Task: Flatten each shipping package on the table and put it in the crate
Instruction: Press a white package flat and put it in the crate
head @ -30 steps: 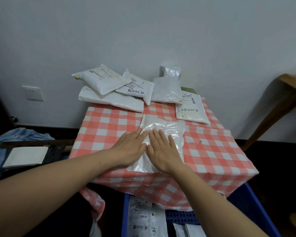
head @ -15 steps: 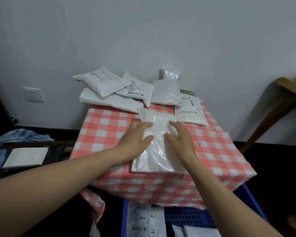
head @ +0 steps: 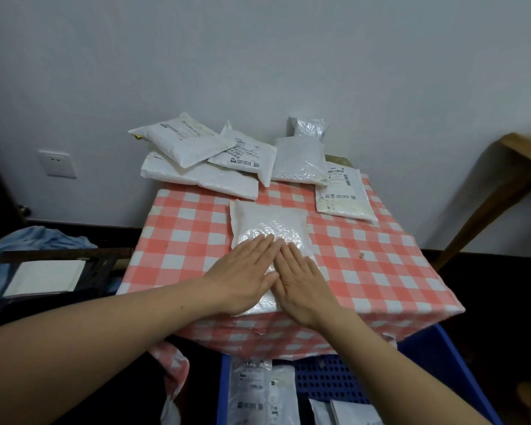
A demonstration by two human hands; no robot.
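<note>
Two hands down flat on one bubble-wrap package [head: 267,222], as seen from the head view. On its near left part, the left hand [head: 242,277], palm down, fingers straight and pressed together, pointing toward the far right. On its near right part, the right hand [head: 304,283], palm down, fingers likewise straight and close together, tips just beside those of the other. Package lying lengthwise mid-table [head: 380,271] on the red-and-white checked cloth, near end right at the near edge. Along the far edge, more packages: a long white one [head: 203,179] at the far left corner, with a puffy white one [head: 178,142] and a labelled one [head: 246,156] on top; just beside these a bubble mailer [head: 299,162], with a small silvery pouch [head: 307,127] behind it by the wall. Toward the far right corner, a flat labelled package [head: 341,194]. Below the near edge, the blue crate [head: 436,363], holding several flat packages [head: 255,388]. On the wall to the left, a white socket [head: 57,163].
</note>
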